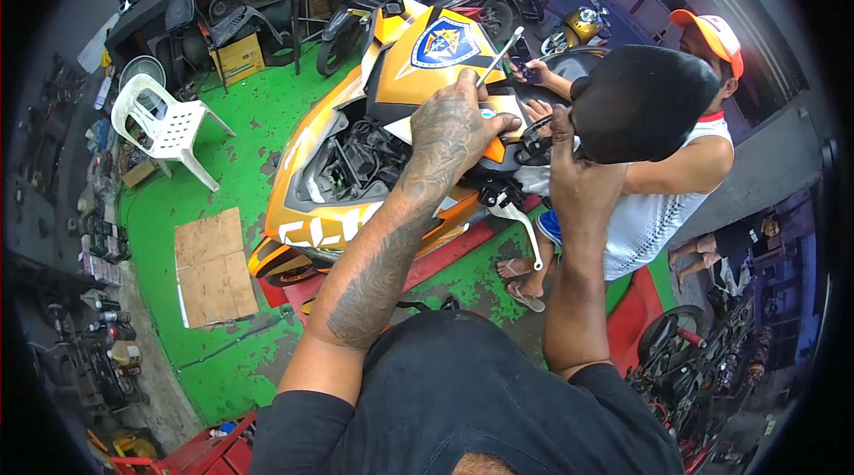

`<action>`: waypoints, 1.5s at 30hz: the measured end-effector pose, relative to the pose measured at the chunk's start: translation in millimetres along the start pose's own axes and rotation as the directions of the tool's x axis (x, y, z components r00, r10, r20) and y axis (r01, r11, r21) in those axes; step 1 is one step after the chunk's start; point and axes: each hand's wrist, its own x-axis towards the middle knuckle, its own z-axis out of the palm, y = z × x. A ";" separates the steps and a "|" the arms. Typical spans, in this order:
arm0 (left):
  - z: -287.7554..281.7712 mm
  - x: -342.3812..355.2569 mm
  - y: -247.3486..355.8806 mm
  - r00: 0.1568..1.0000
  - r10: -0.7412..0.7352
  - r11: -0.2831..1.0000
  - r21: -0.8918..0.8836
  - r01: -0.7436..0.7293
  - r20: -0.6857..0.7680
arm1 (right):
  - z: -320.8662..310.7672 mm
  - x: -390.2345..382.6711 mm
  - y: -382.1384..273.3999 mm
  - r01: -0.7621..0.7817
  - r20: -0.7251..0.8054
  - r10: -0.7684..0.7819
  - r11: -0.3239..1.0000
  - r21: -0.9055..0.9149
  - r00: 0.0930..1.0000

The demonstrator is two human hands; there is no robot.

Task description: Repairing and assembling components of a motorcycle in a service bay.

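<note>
Left hand: your left hand is closed around a screwdriver, its shaft pointing up and away over the scooter.
Right hand: your right hand is up at the handlebar; I cannot tell how far its fingers are closed or what they grip, since a black cap hides part of it.
Work spot: the orange panel near the handlebar, front of the scooter, on the red stand.
Slip risk: if the tip skids off the fastener, it can gouge the painted panel.
Crowding: another person's hands sit just beside your tool; a slip could jab them.
Lever: the brake lever juts out near your forearm and could snag it.
Balance: leaning hard on the handlebar could rock the scooter on the stand.
</note>
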 end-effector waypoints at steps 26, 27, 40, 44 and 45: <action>7.7 -2.2 -8.6 0.998 0.053 0.998 0.032 -0.053 -0.025 | -4.5 22.7 45.8 -0.686 0.646 0.259 0.421 0.593 0.718; 9.5 -2.6 -5.8 0.997 0.067 0.997 0.037 -0.066 -0.033 | 0.0 35.3 71.3 -0.666 0.733 -0.030 0.394 0.634 0.680; -1.9 -2.8 4.6 0.999 0.016 0.998 0.059 -0.019 0.051 | -26.1 124.3 23.8 -0.234 0.953 -0.023 0.967 0.098 0.303; -3.5 -0.9 1.0 0.998 -0.008 0.998 0.070 0.004 0.055 | -21.8 149.6 -11.6 0.359 0.989 -0.126 0.929 0.090 0.079; -4.3 -1.2 1.0 0.998 -0.022 0.997 0.073 0.018 0.063 | -21.0 150.5 3.0 0.433 0.979 -0.199 0.887 0.160 0.045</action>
